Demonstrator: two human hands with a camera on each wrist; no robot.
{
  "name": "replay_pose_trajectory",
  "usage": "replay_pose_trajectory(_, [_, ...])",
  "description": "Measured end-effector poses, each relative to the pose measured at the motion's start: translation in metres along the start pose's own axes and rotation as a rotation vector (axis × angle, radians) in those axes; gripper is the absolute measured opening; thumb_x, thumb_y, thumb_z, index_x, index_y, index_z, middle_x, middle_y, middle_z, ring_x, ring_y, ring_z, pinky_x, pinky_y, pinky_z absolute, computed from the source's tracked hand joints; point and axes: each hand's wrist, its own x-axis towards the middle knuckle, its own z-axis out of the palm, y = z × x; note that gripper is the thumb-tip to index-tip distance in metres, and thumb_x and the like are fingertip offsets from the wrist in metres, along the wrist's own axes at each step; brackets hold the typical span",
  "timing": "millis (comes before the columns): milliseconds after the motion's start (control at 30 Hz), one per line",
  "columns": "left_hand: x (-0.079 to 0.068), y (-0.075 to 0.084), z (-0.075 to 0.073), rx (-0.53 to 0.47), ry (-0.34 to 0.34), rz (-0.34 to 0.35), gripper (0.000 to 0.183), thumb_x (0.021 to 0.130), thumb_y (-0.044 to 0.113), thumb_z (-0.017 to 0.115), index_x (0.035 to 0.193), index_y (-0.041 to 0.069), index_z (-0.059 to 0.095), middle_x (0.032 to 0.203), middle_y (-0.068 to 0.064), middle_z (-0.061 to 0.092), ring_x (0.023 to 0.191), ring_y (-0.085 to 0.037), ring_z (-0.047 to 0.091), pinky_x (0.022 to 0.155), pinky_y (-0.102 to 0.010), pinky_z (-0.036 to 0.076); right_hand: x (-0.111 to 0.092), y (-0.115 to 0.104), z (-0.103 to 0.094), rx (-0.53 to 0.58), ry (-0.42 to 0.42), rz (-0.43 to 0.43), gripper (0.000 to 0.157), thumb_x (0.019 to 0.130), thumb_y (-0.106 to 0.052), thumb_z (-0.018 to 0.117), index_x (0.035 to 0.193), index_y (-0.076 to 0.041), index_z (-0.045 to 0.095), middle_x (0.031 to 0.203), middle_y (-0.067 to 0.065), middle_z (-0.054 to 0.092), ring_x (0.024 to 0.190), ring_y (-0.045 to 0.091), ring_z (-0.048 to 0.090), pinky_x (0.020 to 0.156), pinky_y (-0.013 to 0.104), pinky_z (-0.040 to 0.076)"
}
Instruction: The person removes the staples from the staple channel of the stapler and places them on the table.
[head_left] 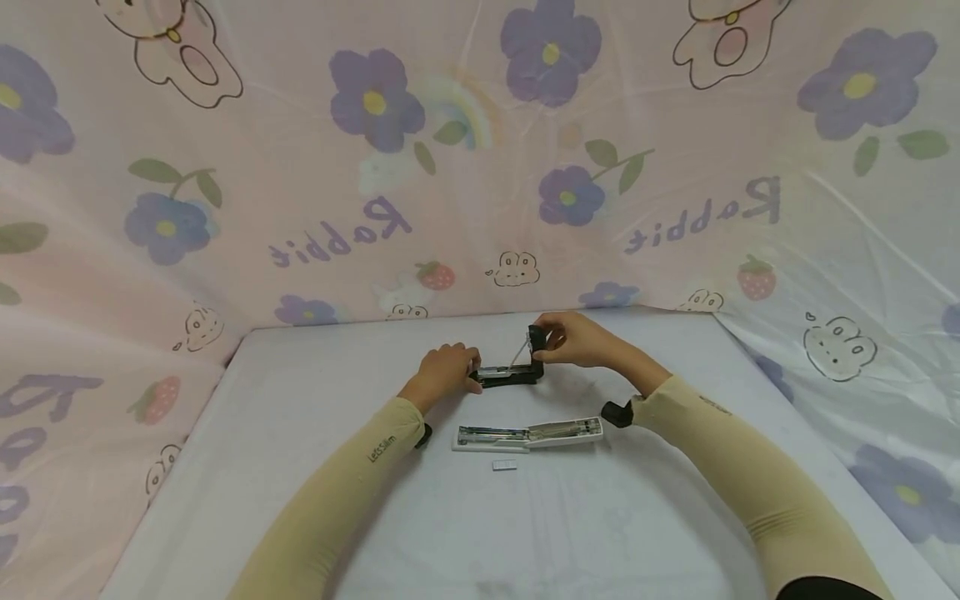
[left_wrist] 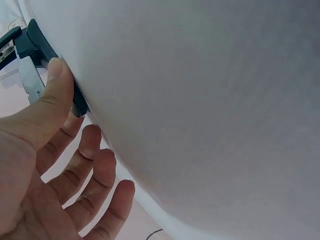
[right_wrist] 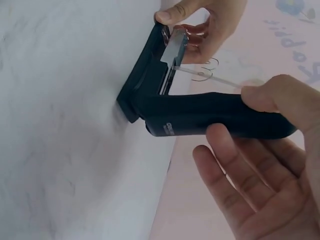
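Note:
A black stapler (head_left: pixel 512 381) stands on the white table, its top arm (right_wrist: pixel 200 114) swung up at about a right angle to the base. My left hand (head_left: pixel 442 371) pinches the front end of the base between thumb and index finger, while the other fingers hang loosely curled in the left wrist view. With thumb and fingers my right hand (head_left: pixel 583 340) grips the raised arm near its end. A thin rod (right_wrist: pixel 215 78) slants from the metal staple channel (right_wrist: pixel 175 46) up to the arm. Closer to me lies a white stapler (head_left: pixel 528 435), opened out flat, touched by neither hand.
In front of the white stapler lies a small strip of staples (head_left: pixel 504 465). A white cloth covers the table (head_left: pixel 300 433). Printed curtains (head_left: pixel 465 192) hang along its back and sides. Black wrist mounts (head_left: pixel 617 414) stick out from the sleeves.

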Motion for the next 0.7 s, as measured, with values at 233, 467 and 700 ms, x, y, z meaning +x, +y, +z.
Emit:
replay_pose_trajectory(233, [-0.001, 0.003, -0.001, 0.014, -0.007, 0.005, 0.042, 0.089, 0.042, 0.086, 0.117, 0.015, 0.069, 0.105, -0.002, 0.067, 0.096, -0.024, 0.063, 0.089, -0.044, 0.054, -0.007, 0.011, -0.002, 0.045, 0.025, 0.015, 0.035, 0.093, -0.014, 0.084, 0.123, -0.003, 0.070, 0.110, 0.009, 0.072, 0.095, 0.021, 0.071, 0.091, 0.043, 0.060])
replay_pose_trajectory(467, [-0.001, 0.002, 0.000, -0.002, -0.014, -0.005, 0.041, 0.090, 0.040, 0.086, 0.118, 0.015, 0.069, 0.107, -0.002, 0.068, 0.097, -0.023, 0.062, 0.090, -0.043, 0.053, -0.010, 0.023, -0.003, 0.066, 0.053, 0.003, 0.036, 0.094, -0.017, 0.085, 0.124, -0.004, 0.069, 0.111, 0.009, 0.071, 0.096, 0.022, 0.070, 0.092, 0.043, 0.060])
replay_pose_trajectory(700, [0.001, -0.001, 0.004, 0.018, -0.012, 0.004, 0.038, 0.091, 0.042, 0.084, 0.114, 0.017, 0.066, 0.105, -0.001, 0.065, 0.096, -0.022, 0.060, 0.088, -0.042, 0.052, -0.014, 0.030, 0.001, 0.137, 0.072, -0.016, 0.033, 0.095, -0.015, 0.084, 0.124, -0.006, 0.071, 0.115, 0.008, 0.074, 0.099, 0.023, 0.072, 0.094, 0.043, 0.059])
